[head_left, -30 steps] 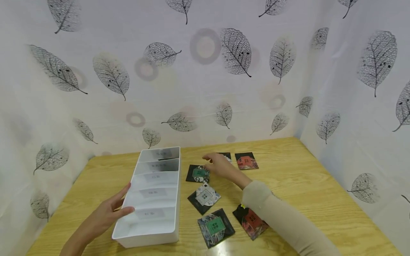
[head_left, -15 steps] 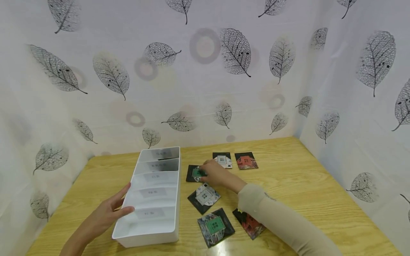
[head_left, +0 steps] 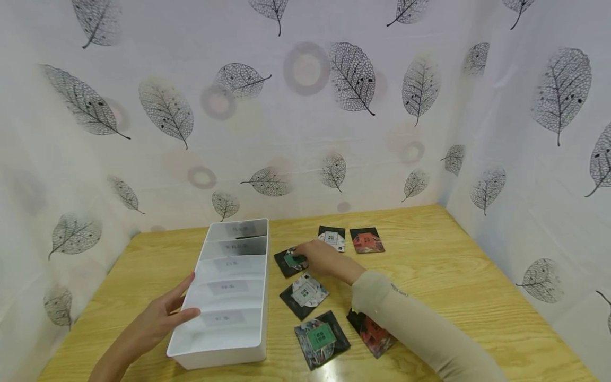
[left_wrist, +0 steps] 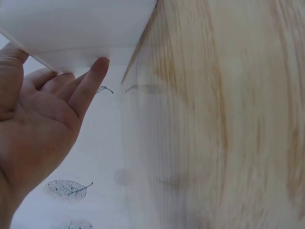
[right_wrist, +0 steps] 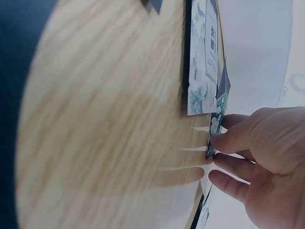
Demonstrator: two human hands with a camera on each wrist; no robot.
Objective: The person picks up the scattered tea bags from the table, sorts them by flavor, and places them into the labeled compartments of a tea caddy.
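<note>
A long white divided box stands left of centre on the wooden table, with dark labels on its compartment walls. My left hand holds its left rim, thumb over the edge and fingers along the outer side; the left wrist view shows the fingertips at the white wall. Right of the box, my right hand pinches a black tea packet with a green label. In the right wrist view the thumb lies on that packet, which is partly hidden by the hand.
Near the right hand lie a white-labelled packet, another white-labelled packet and a red-labelled one. Closer in are a larger green-labelled packet and a red-labelled one partly under the sleeve. A leaf-patterned curtain surrounds the table.
My right hand has come left and down onto the green-labelled packet and turned it slightly. The white-labelled packet behind has come into fuller view. The left hand and box have stayed put.
</note>
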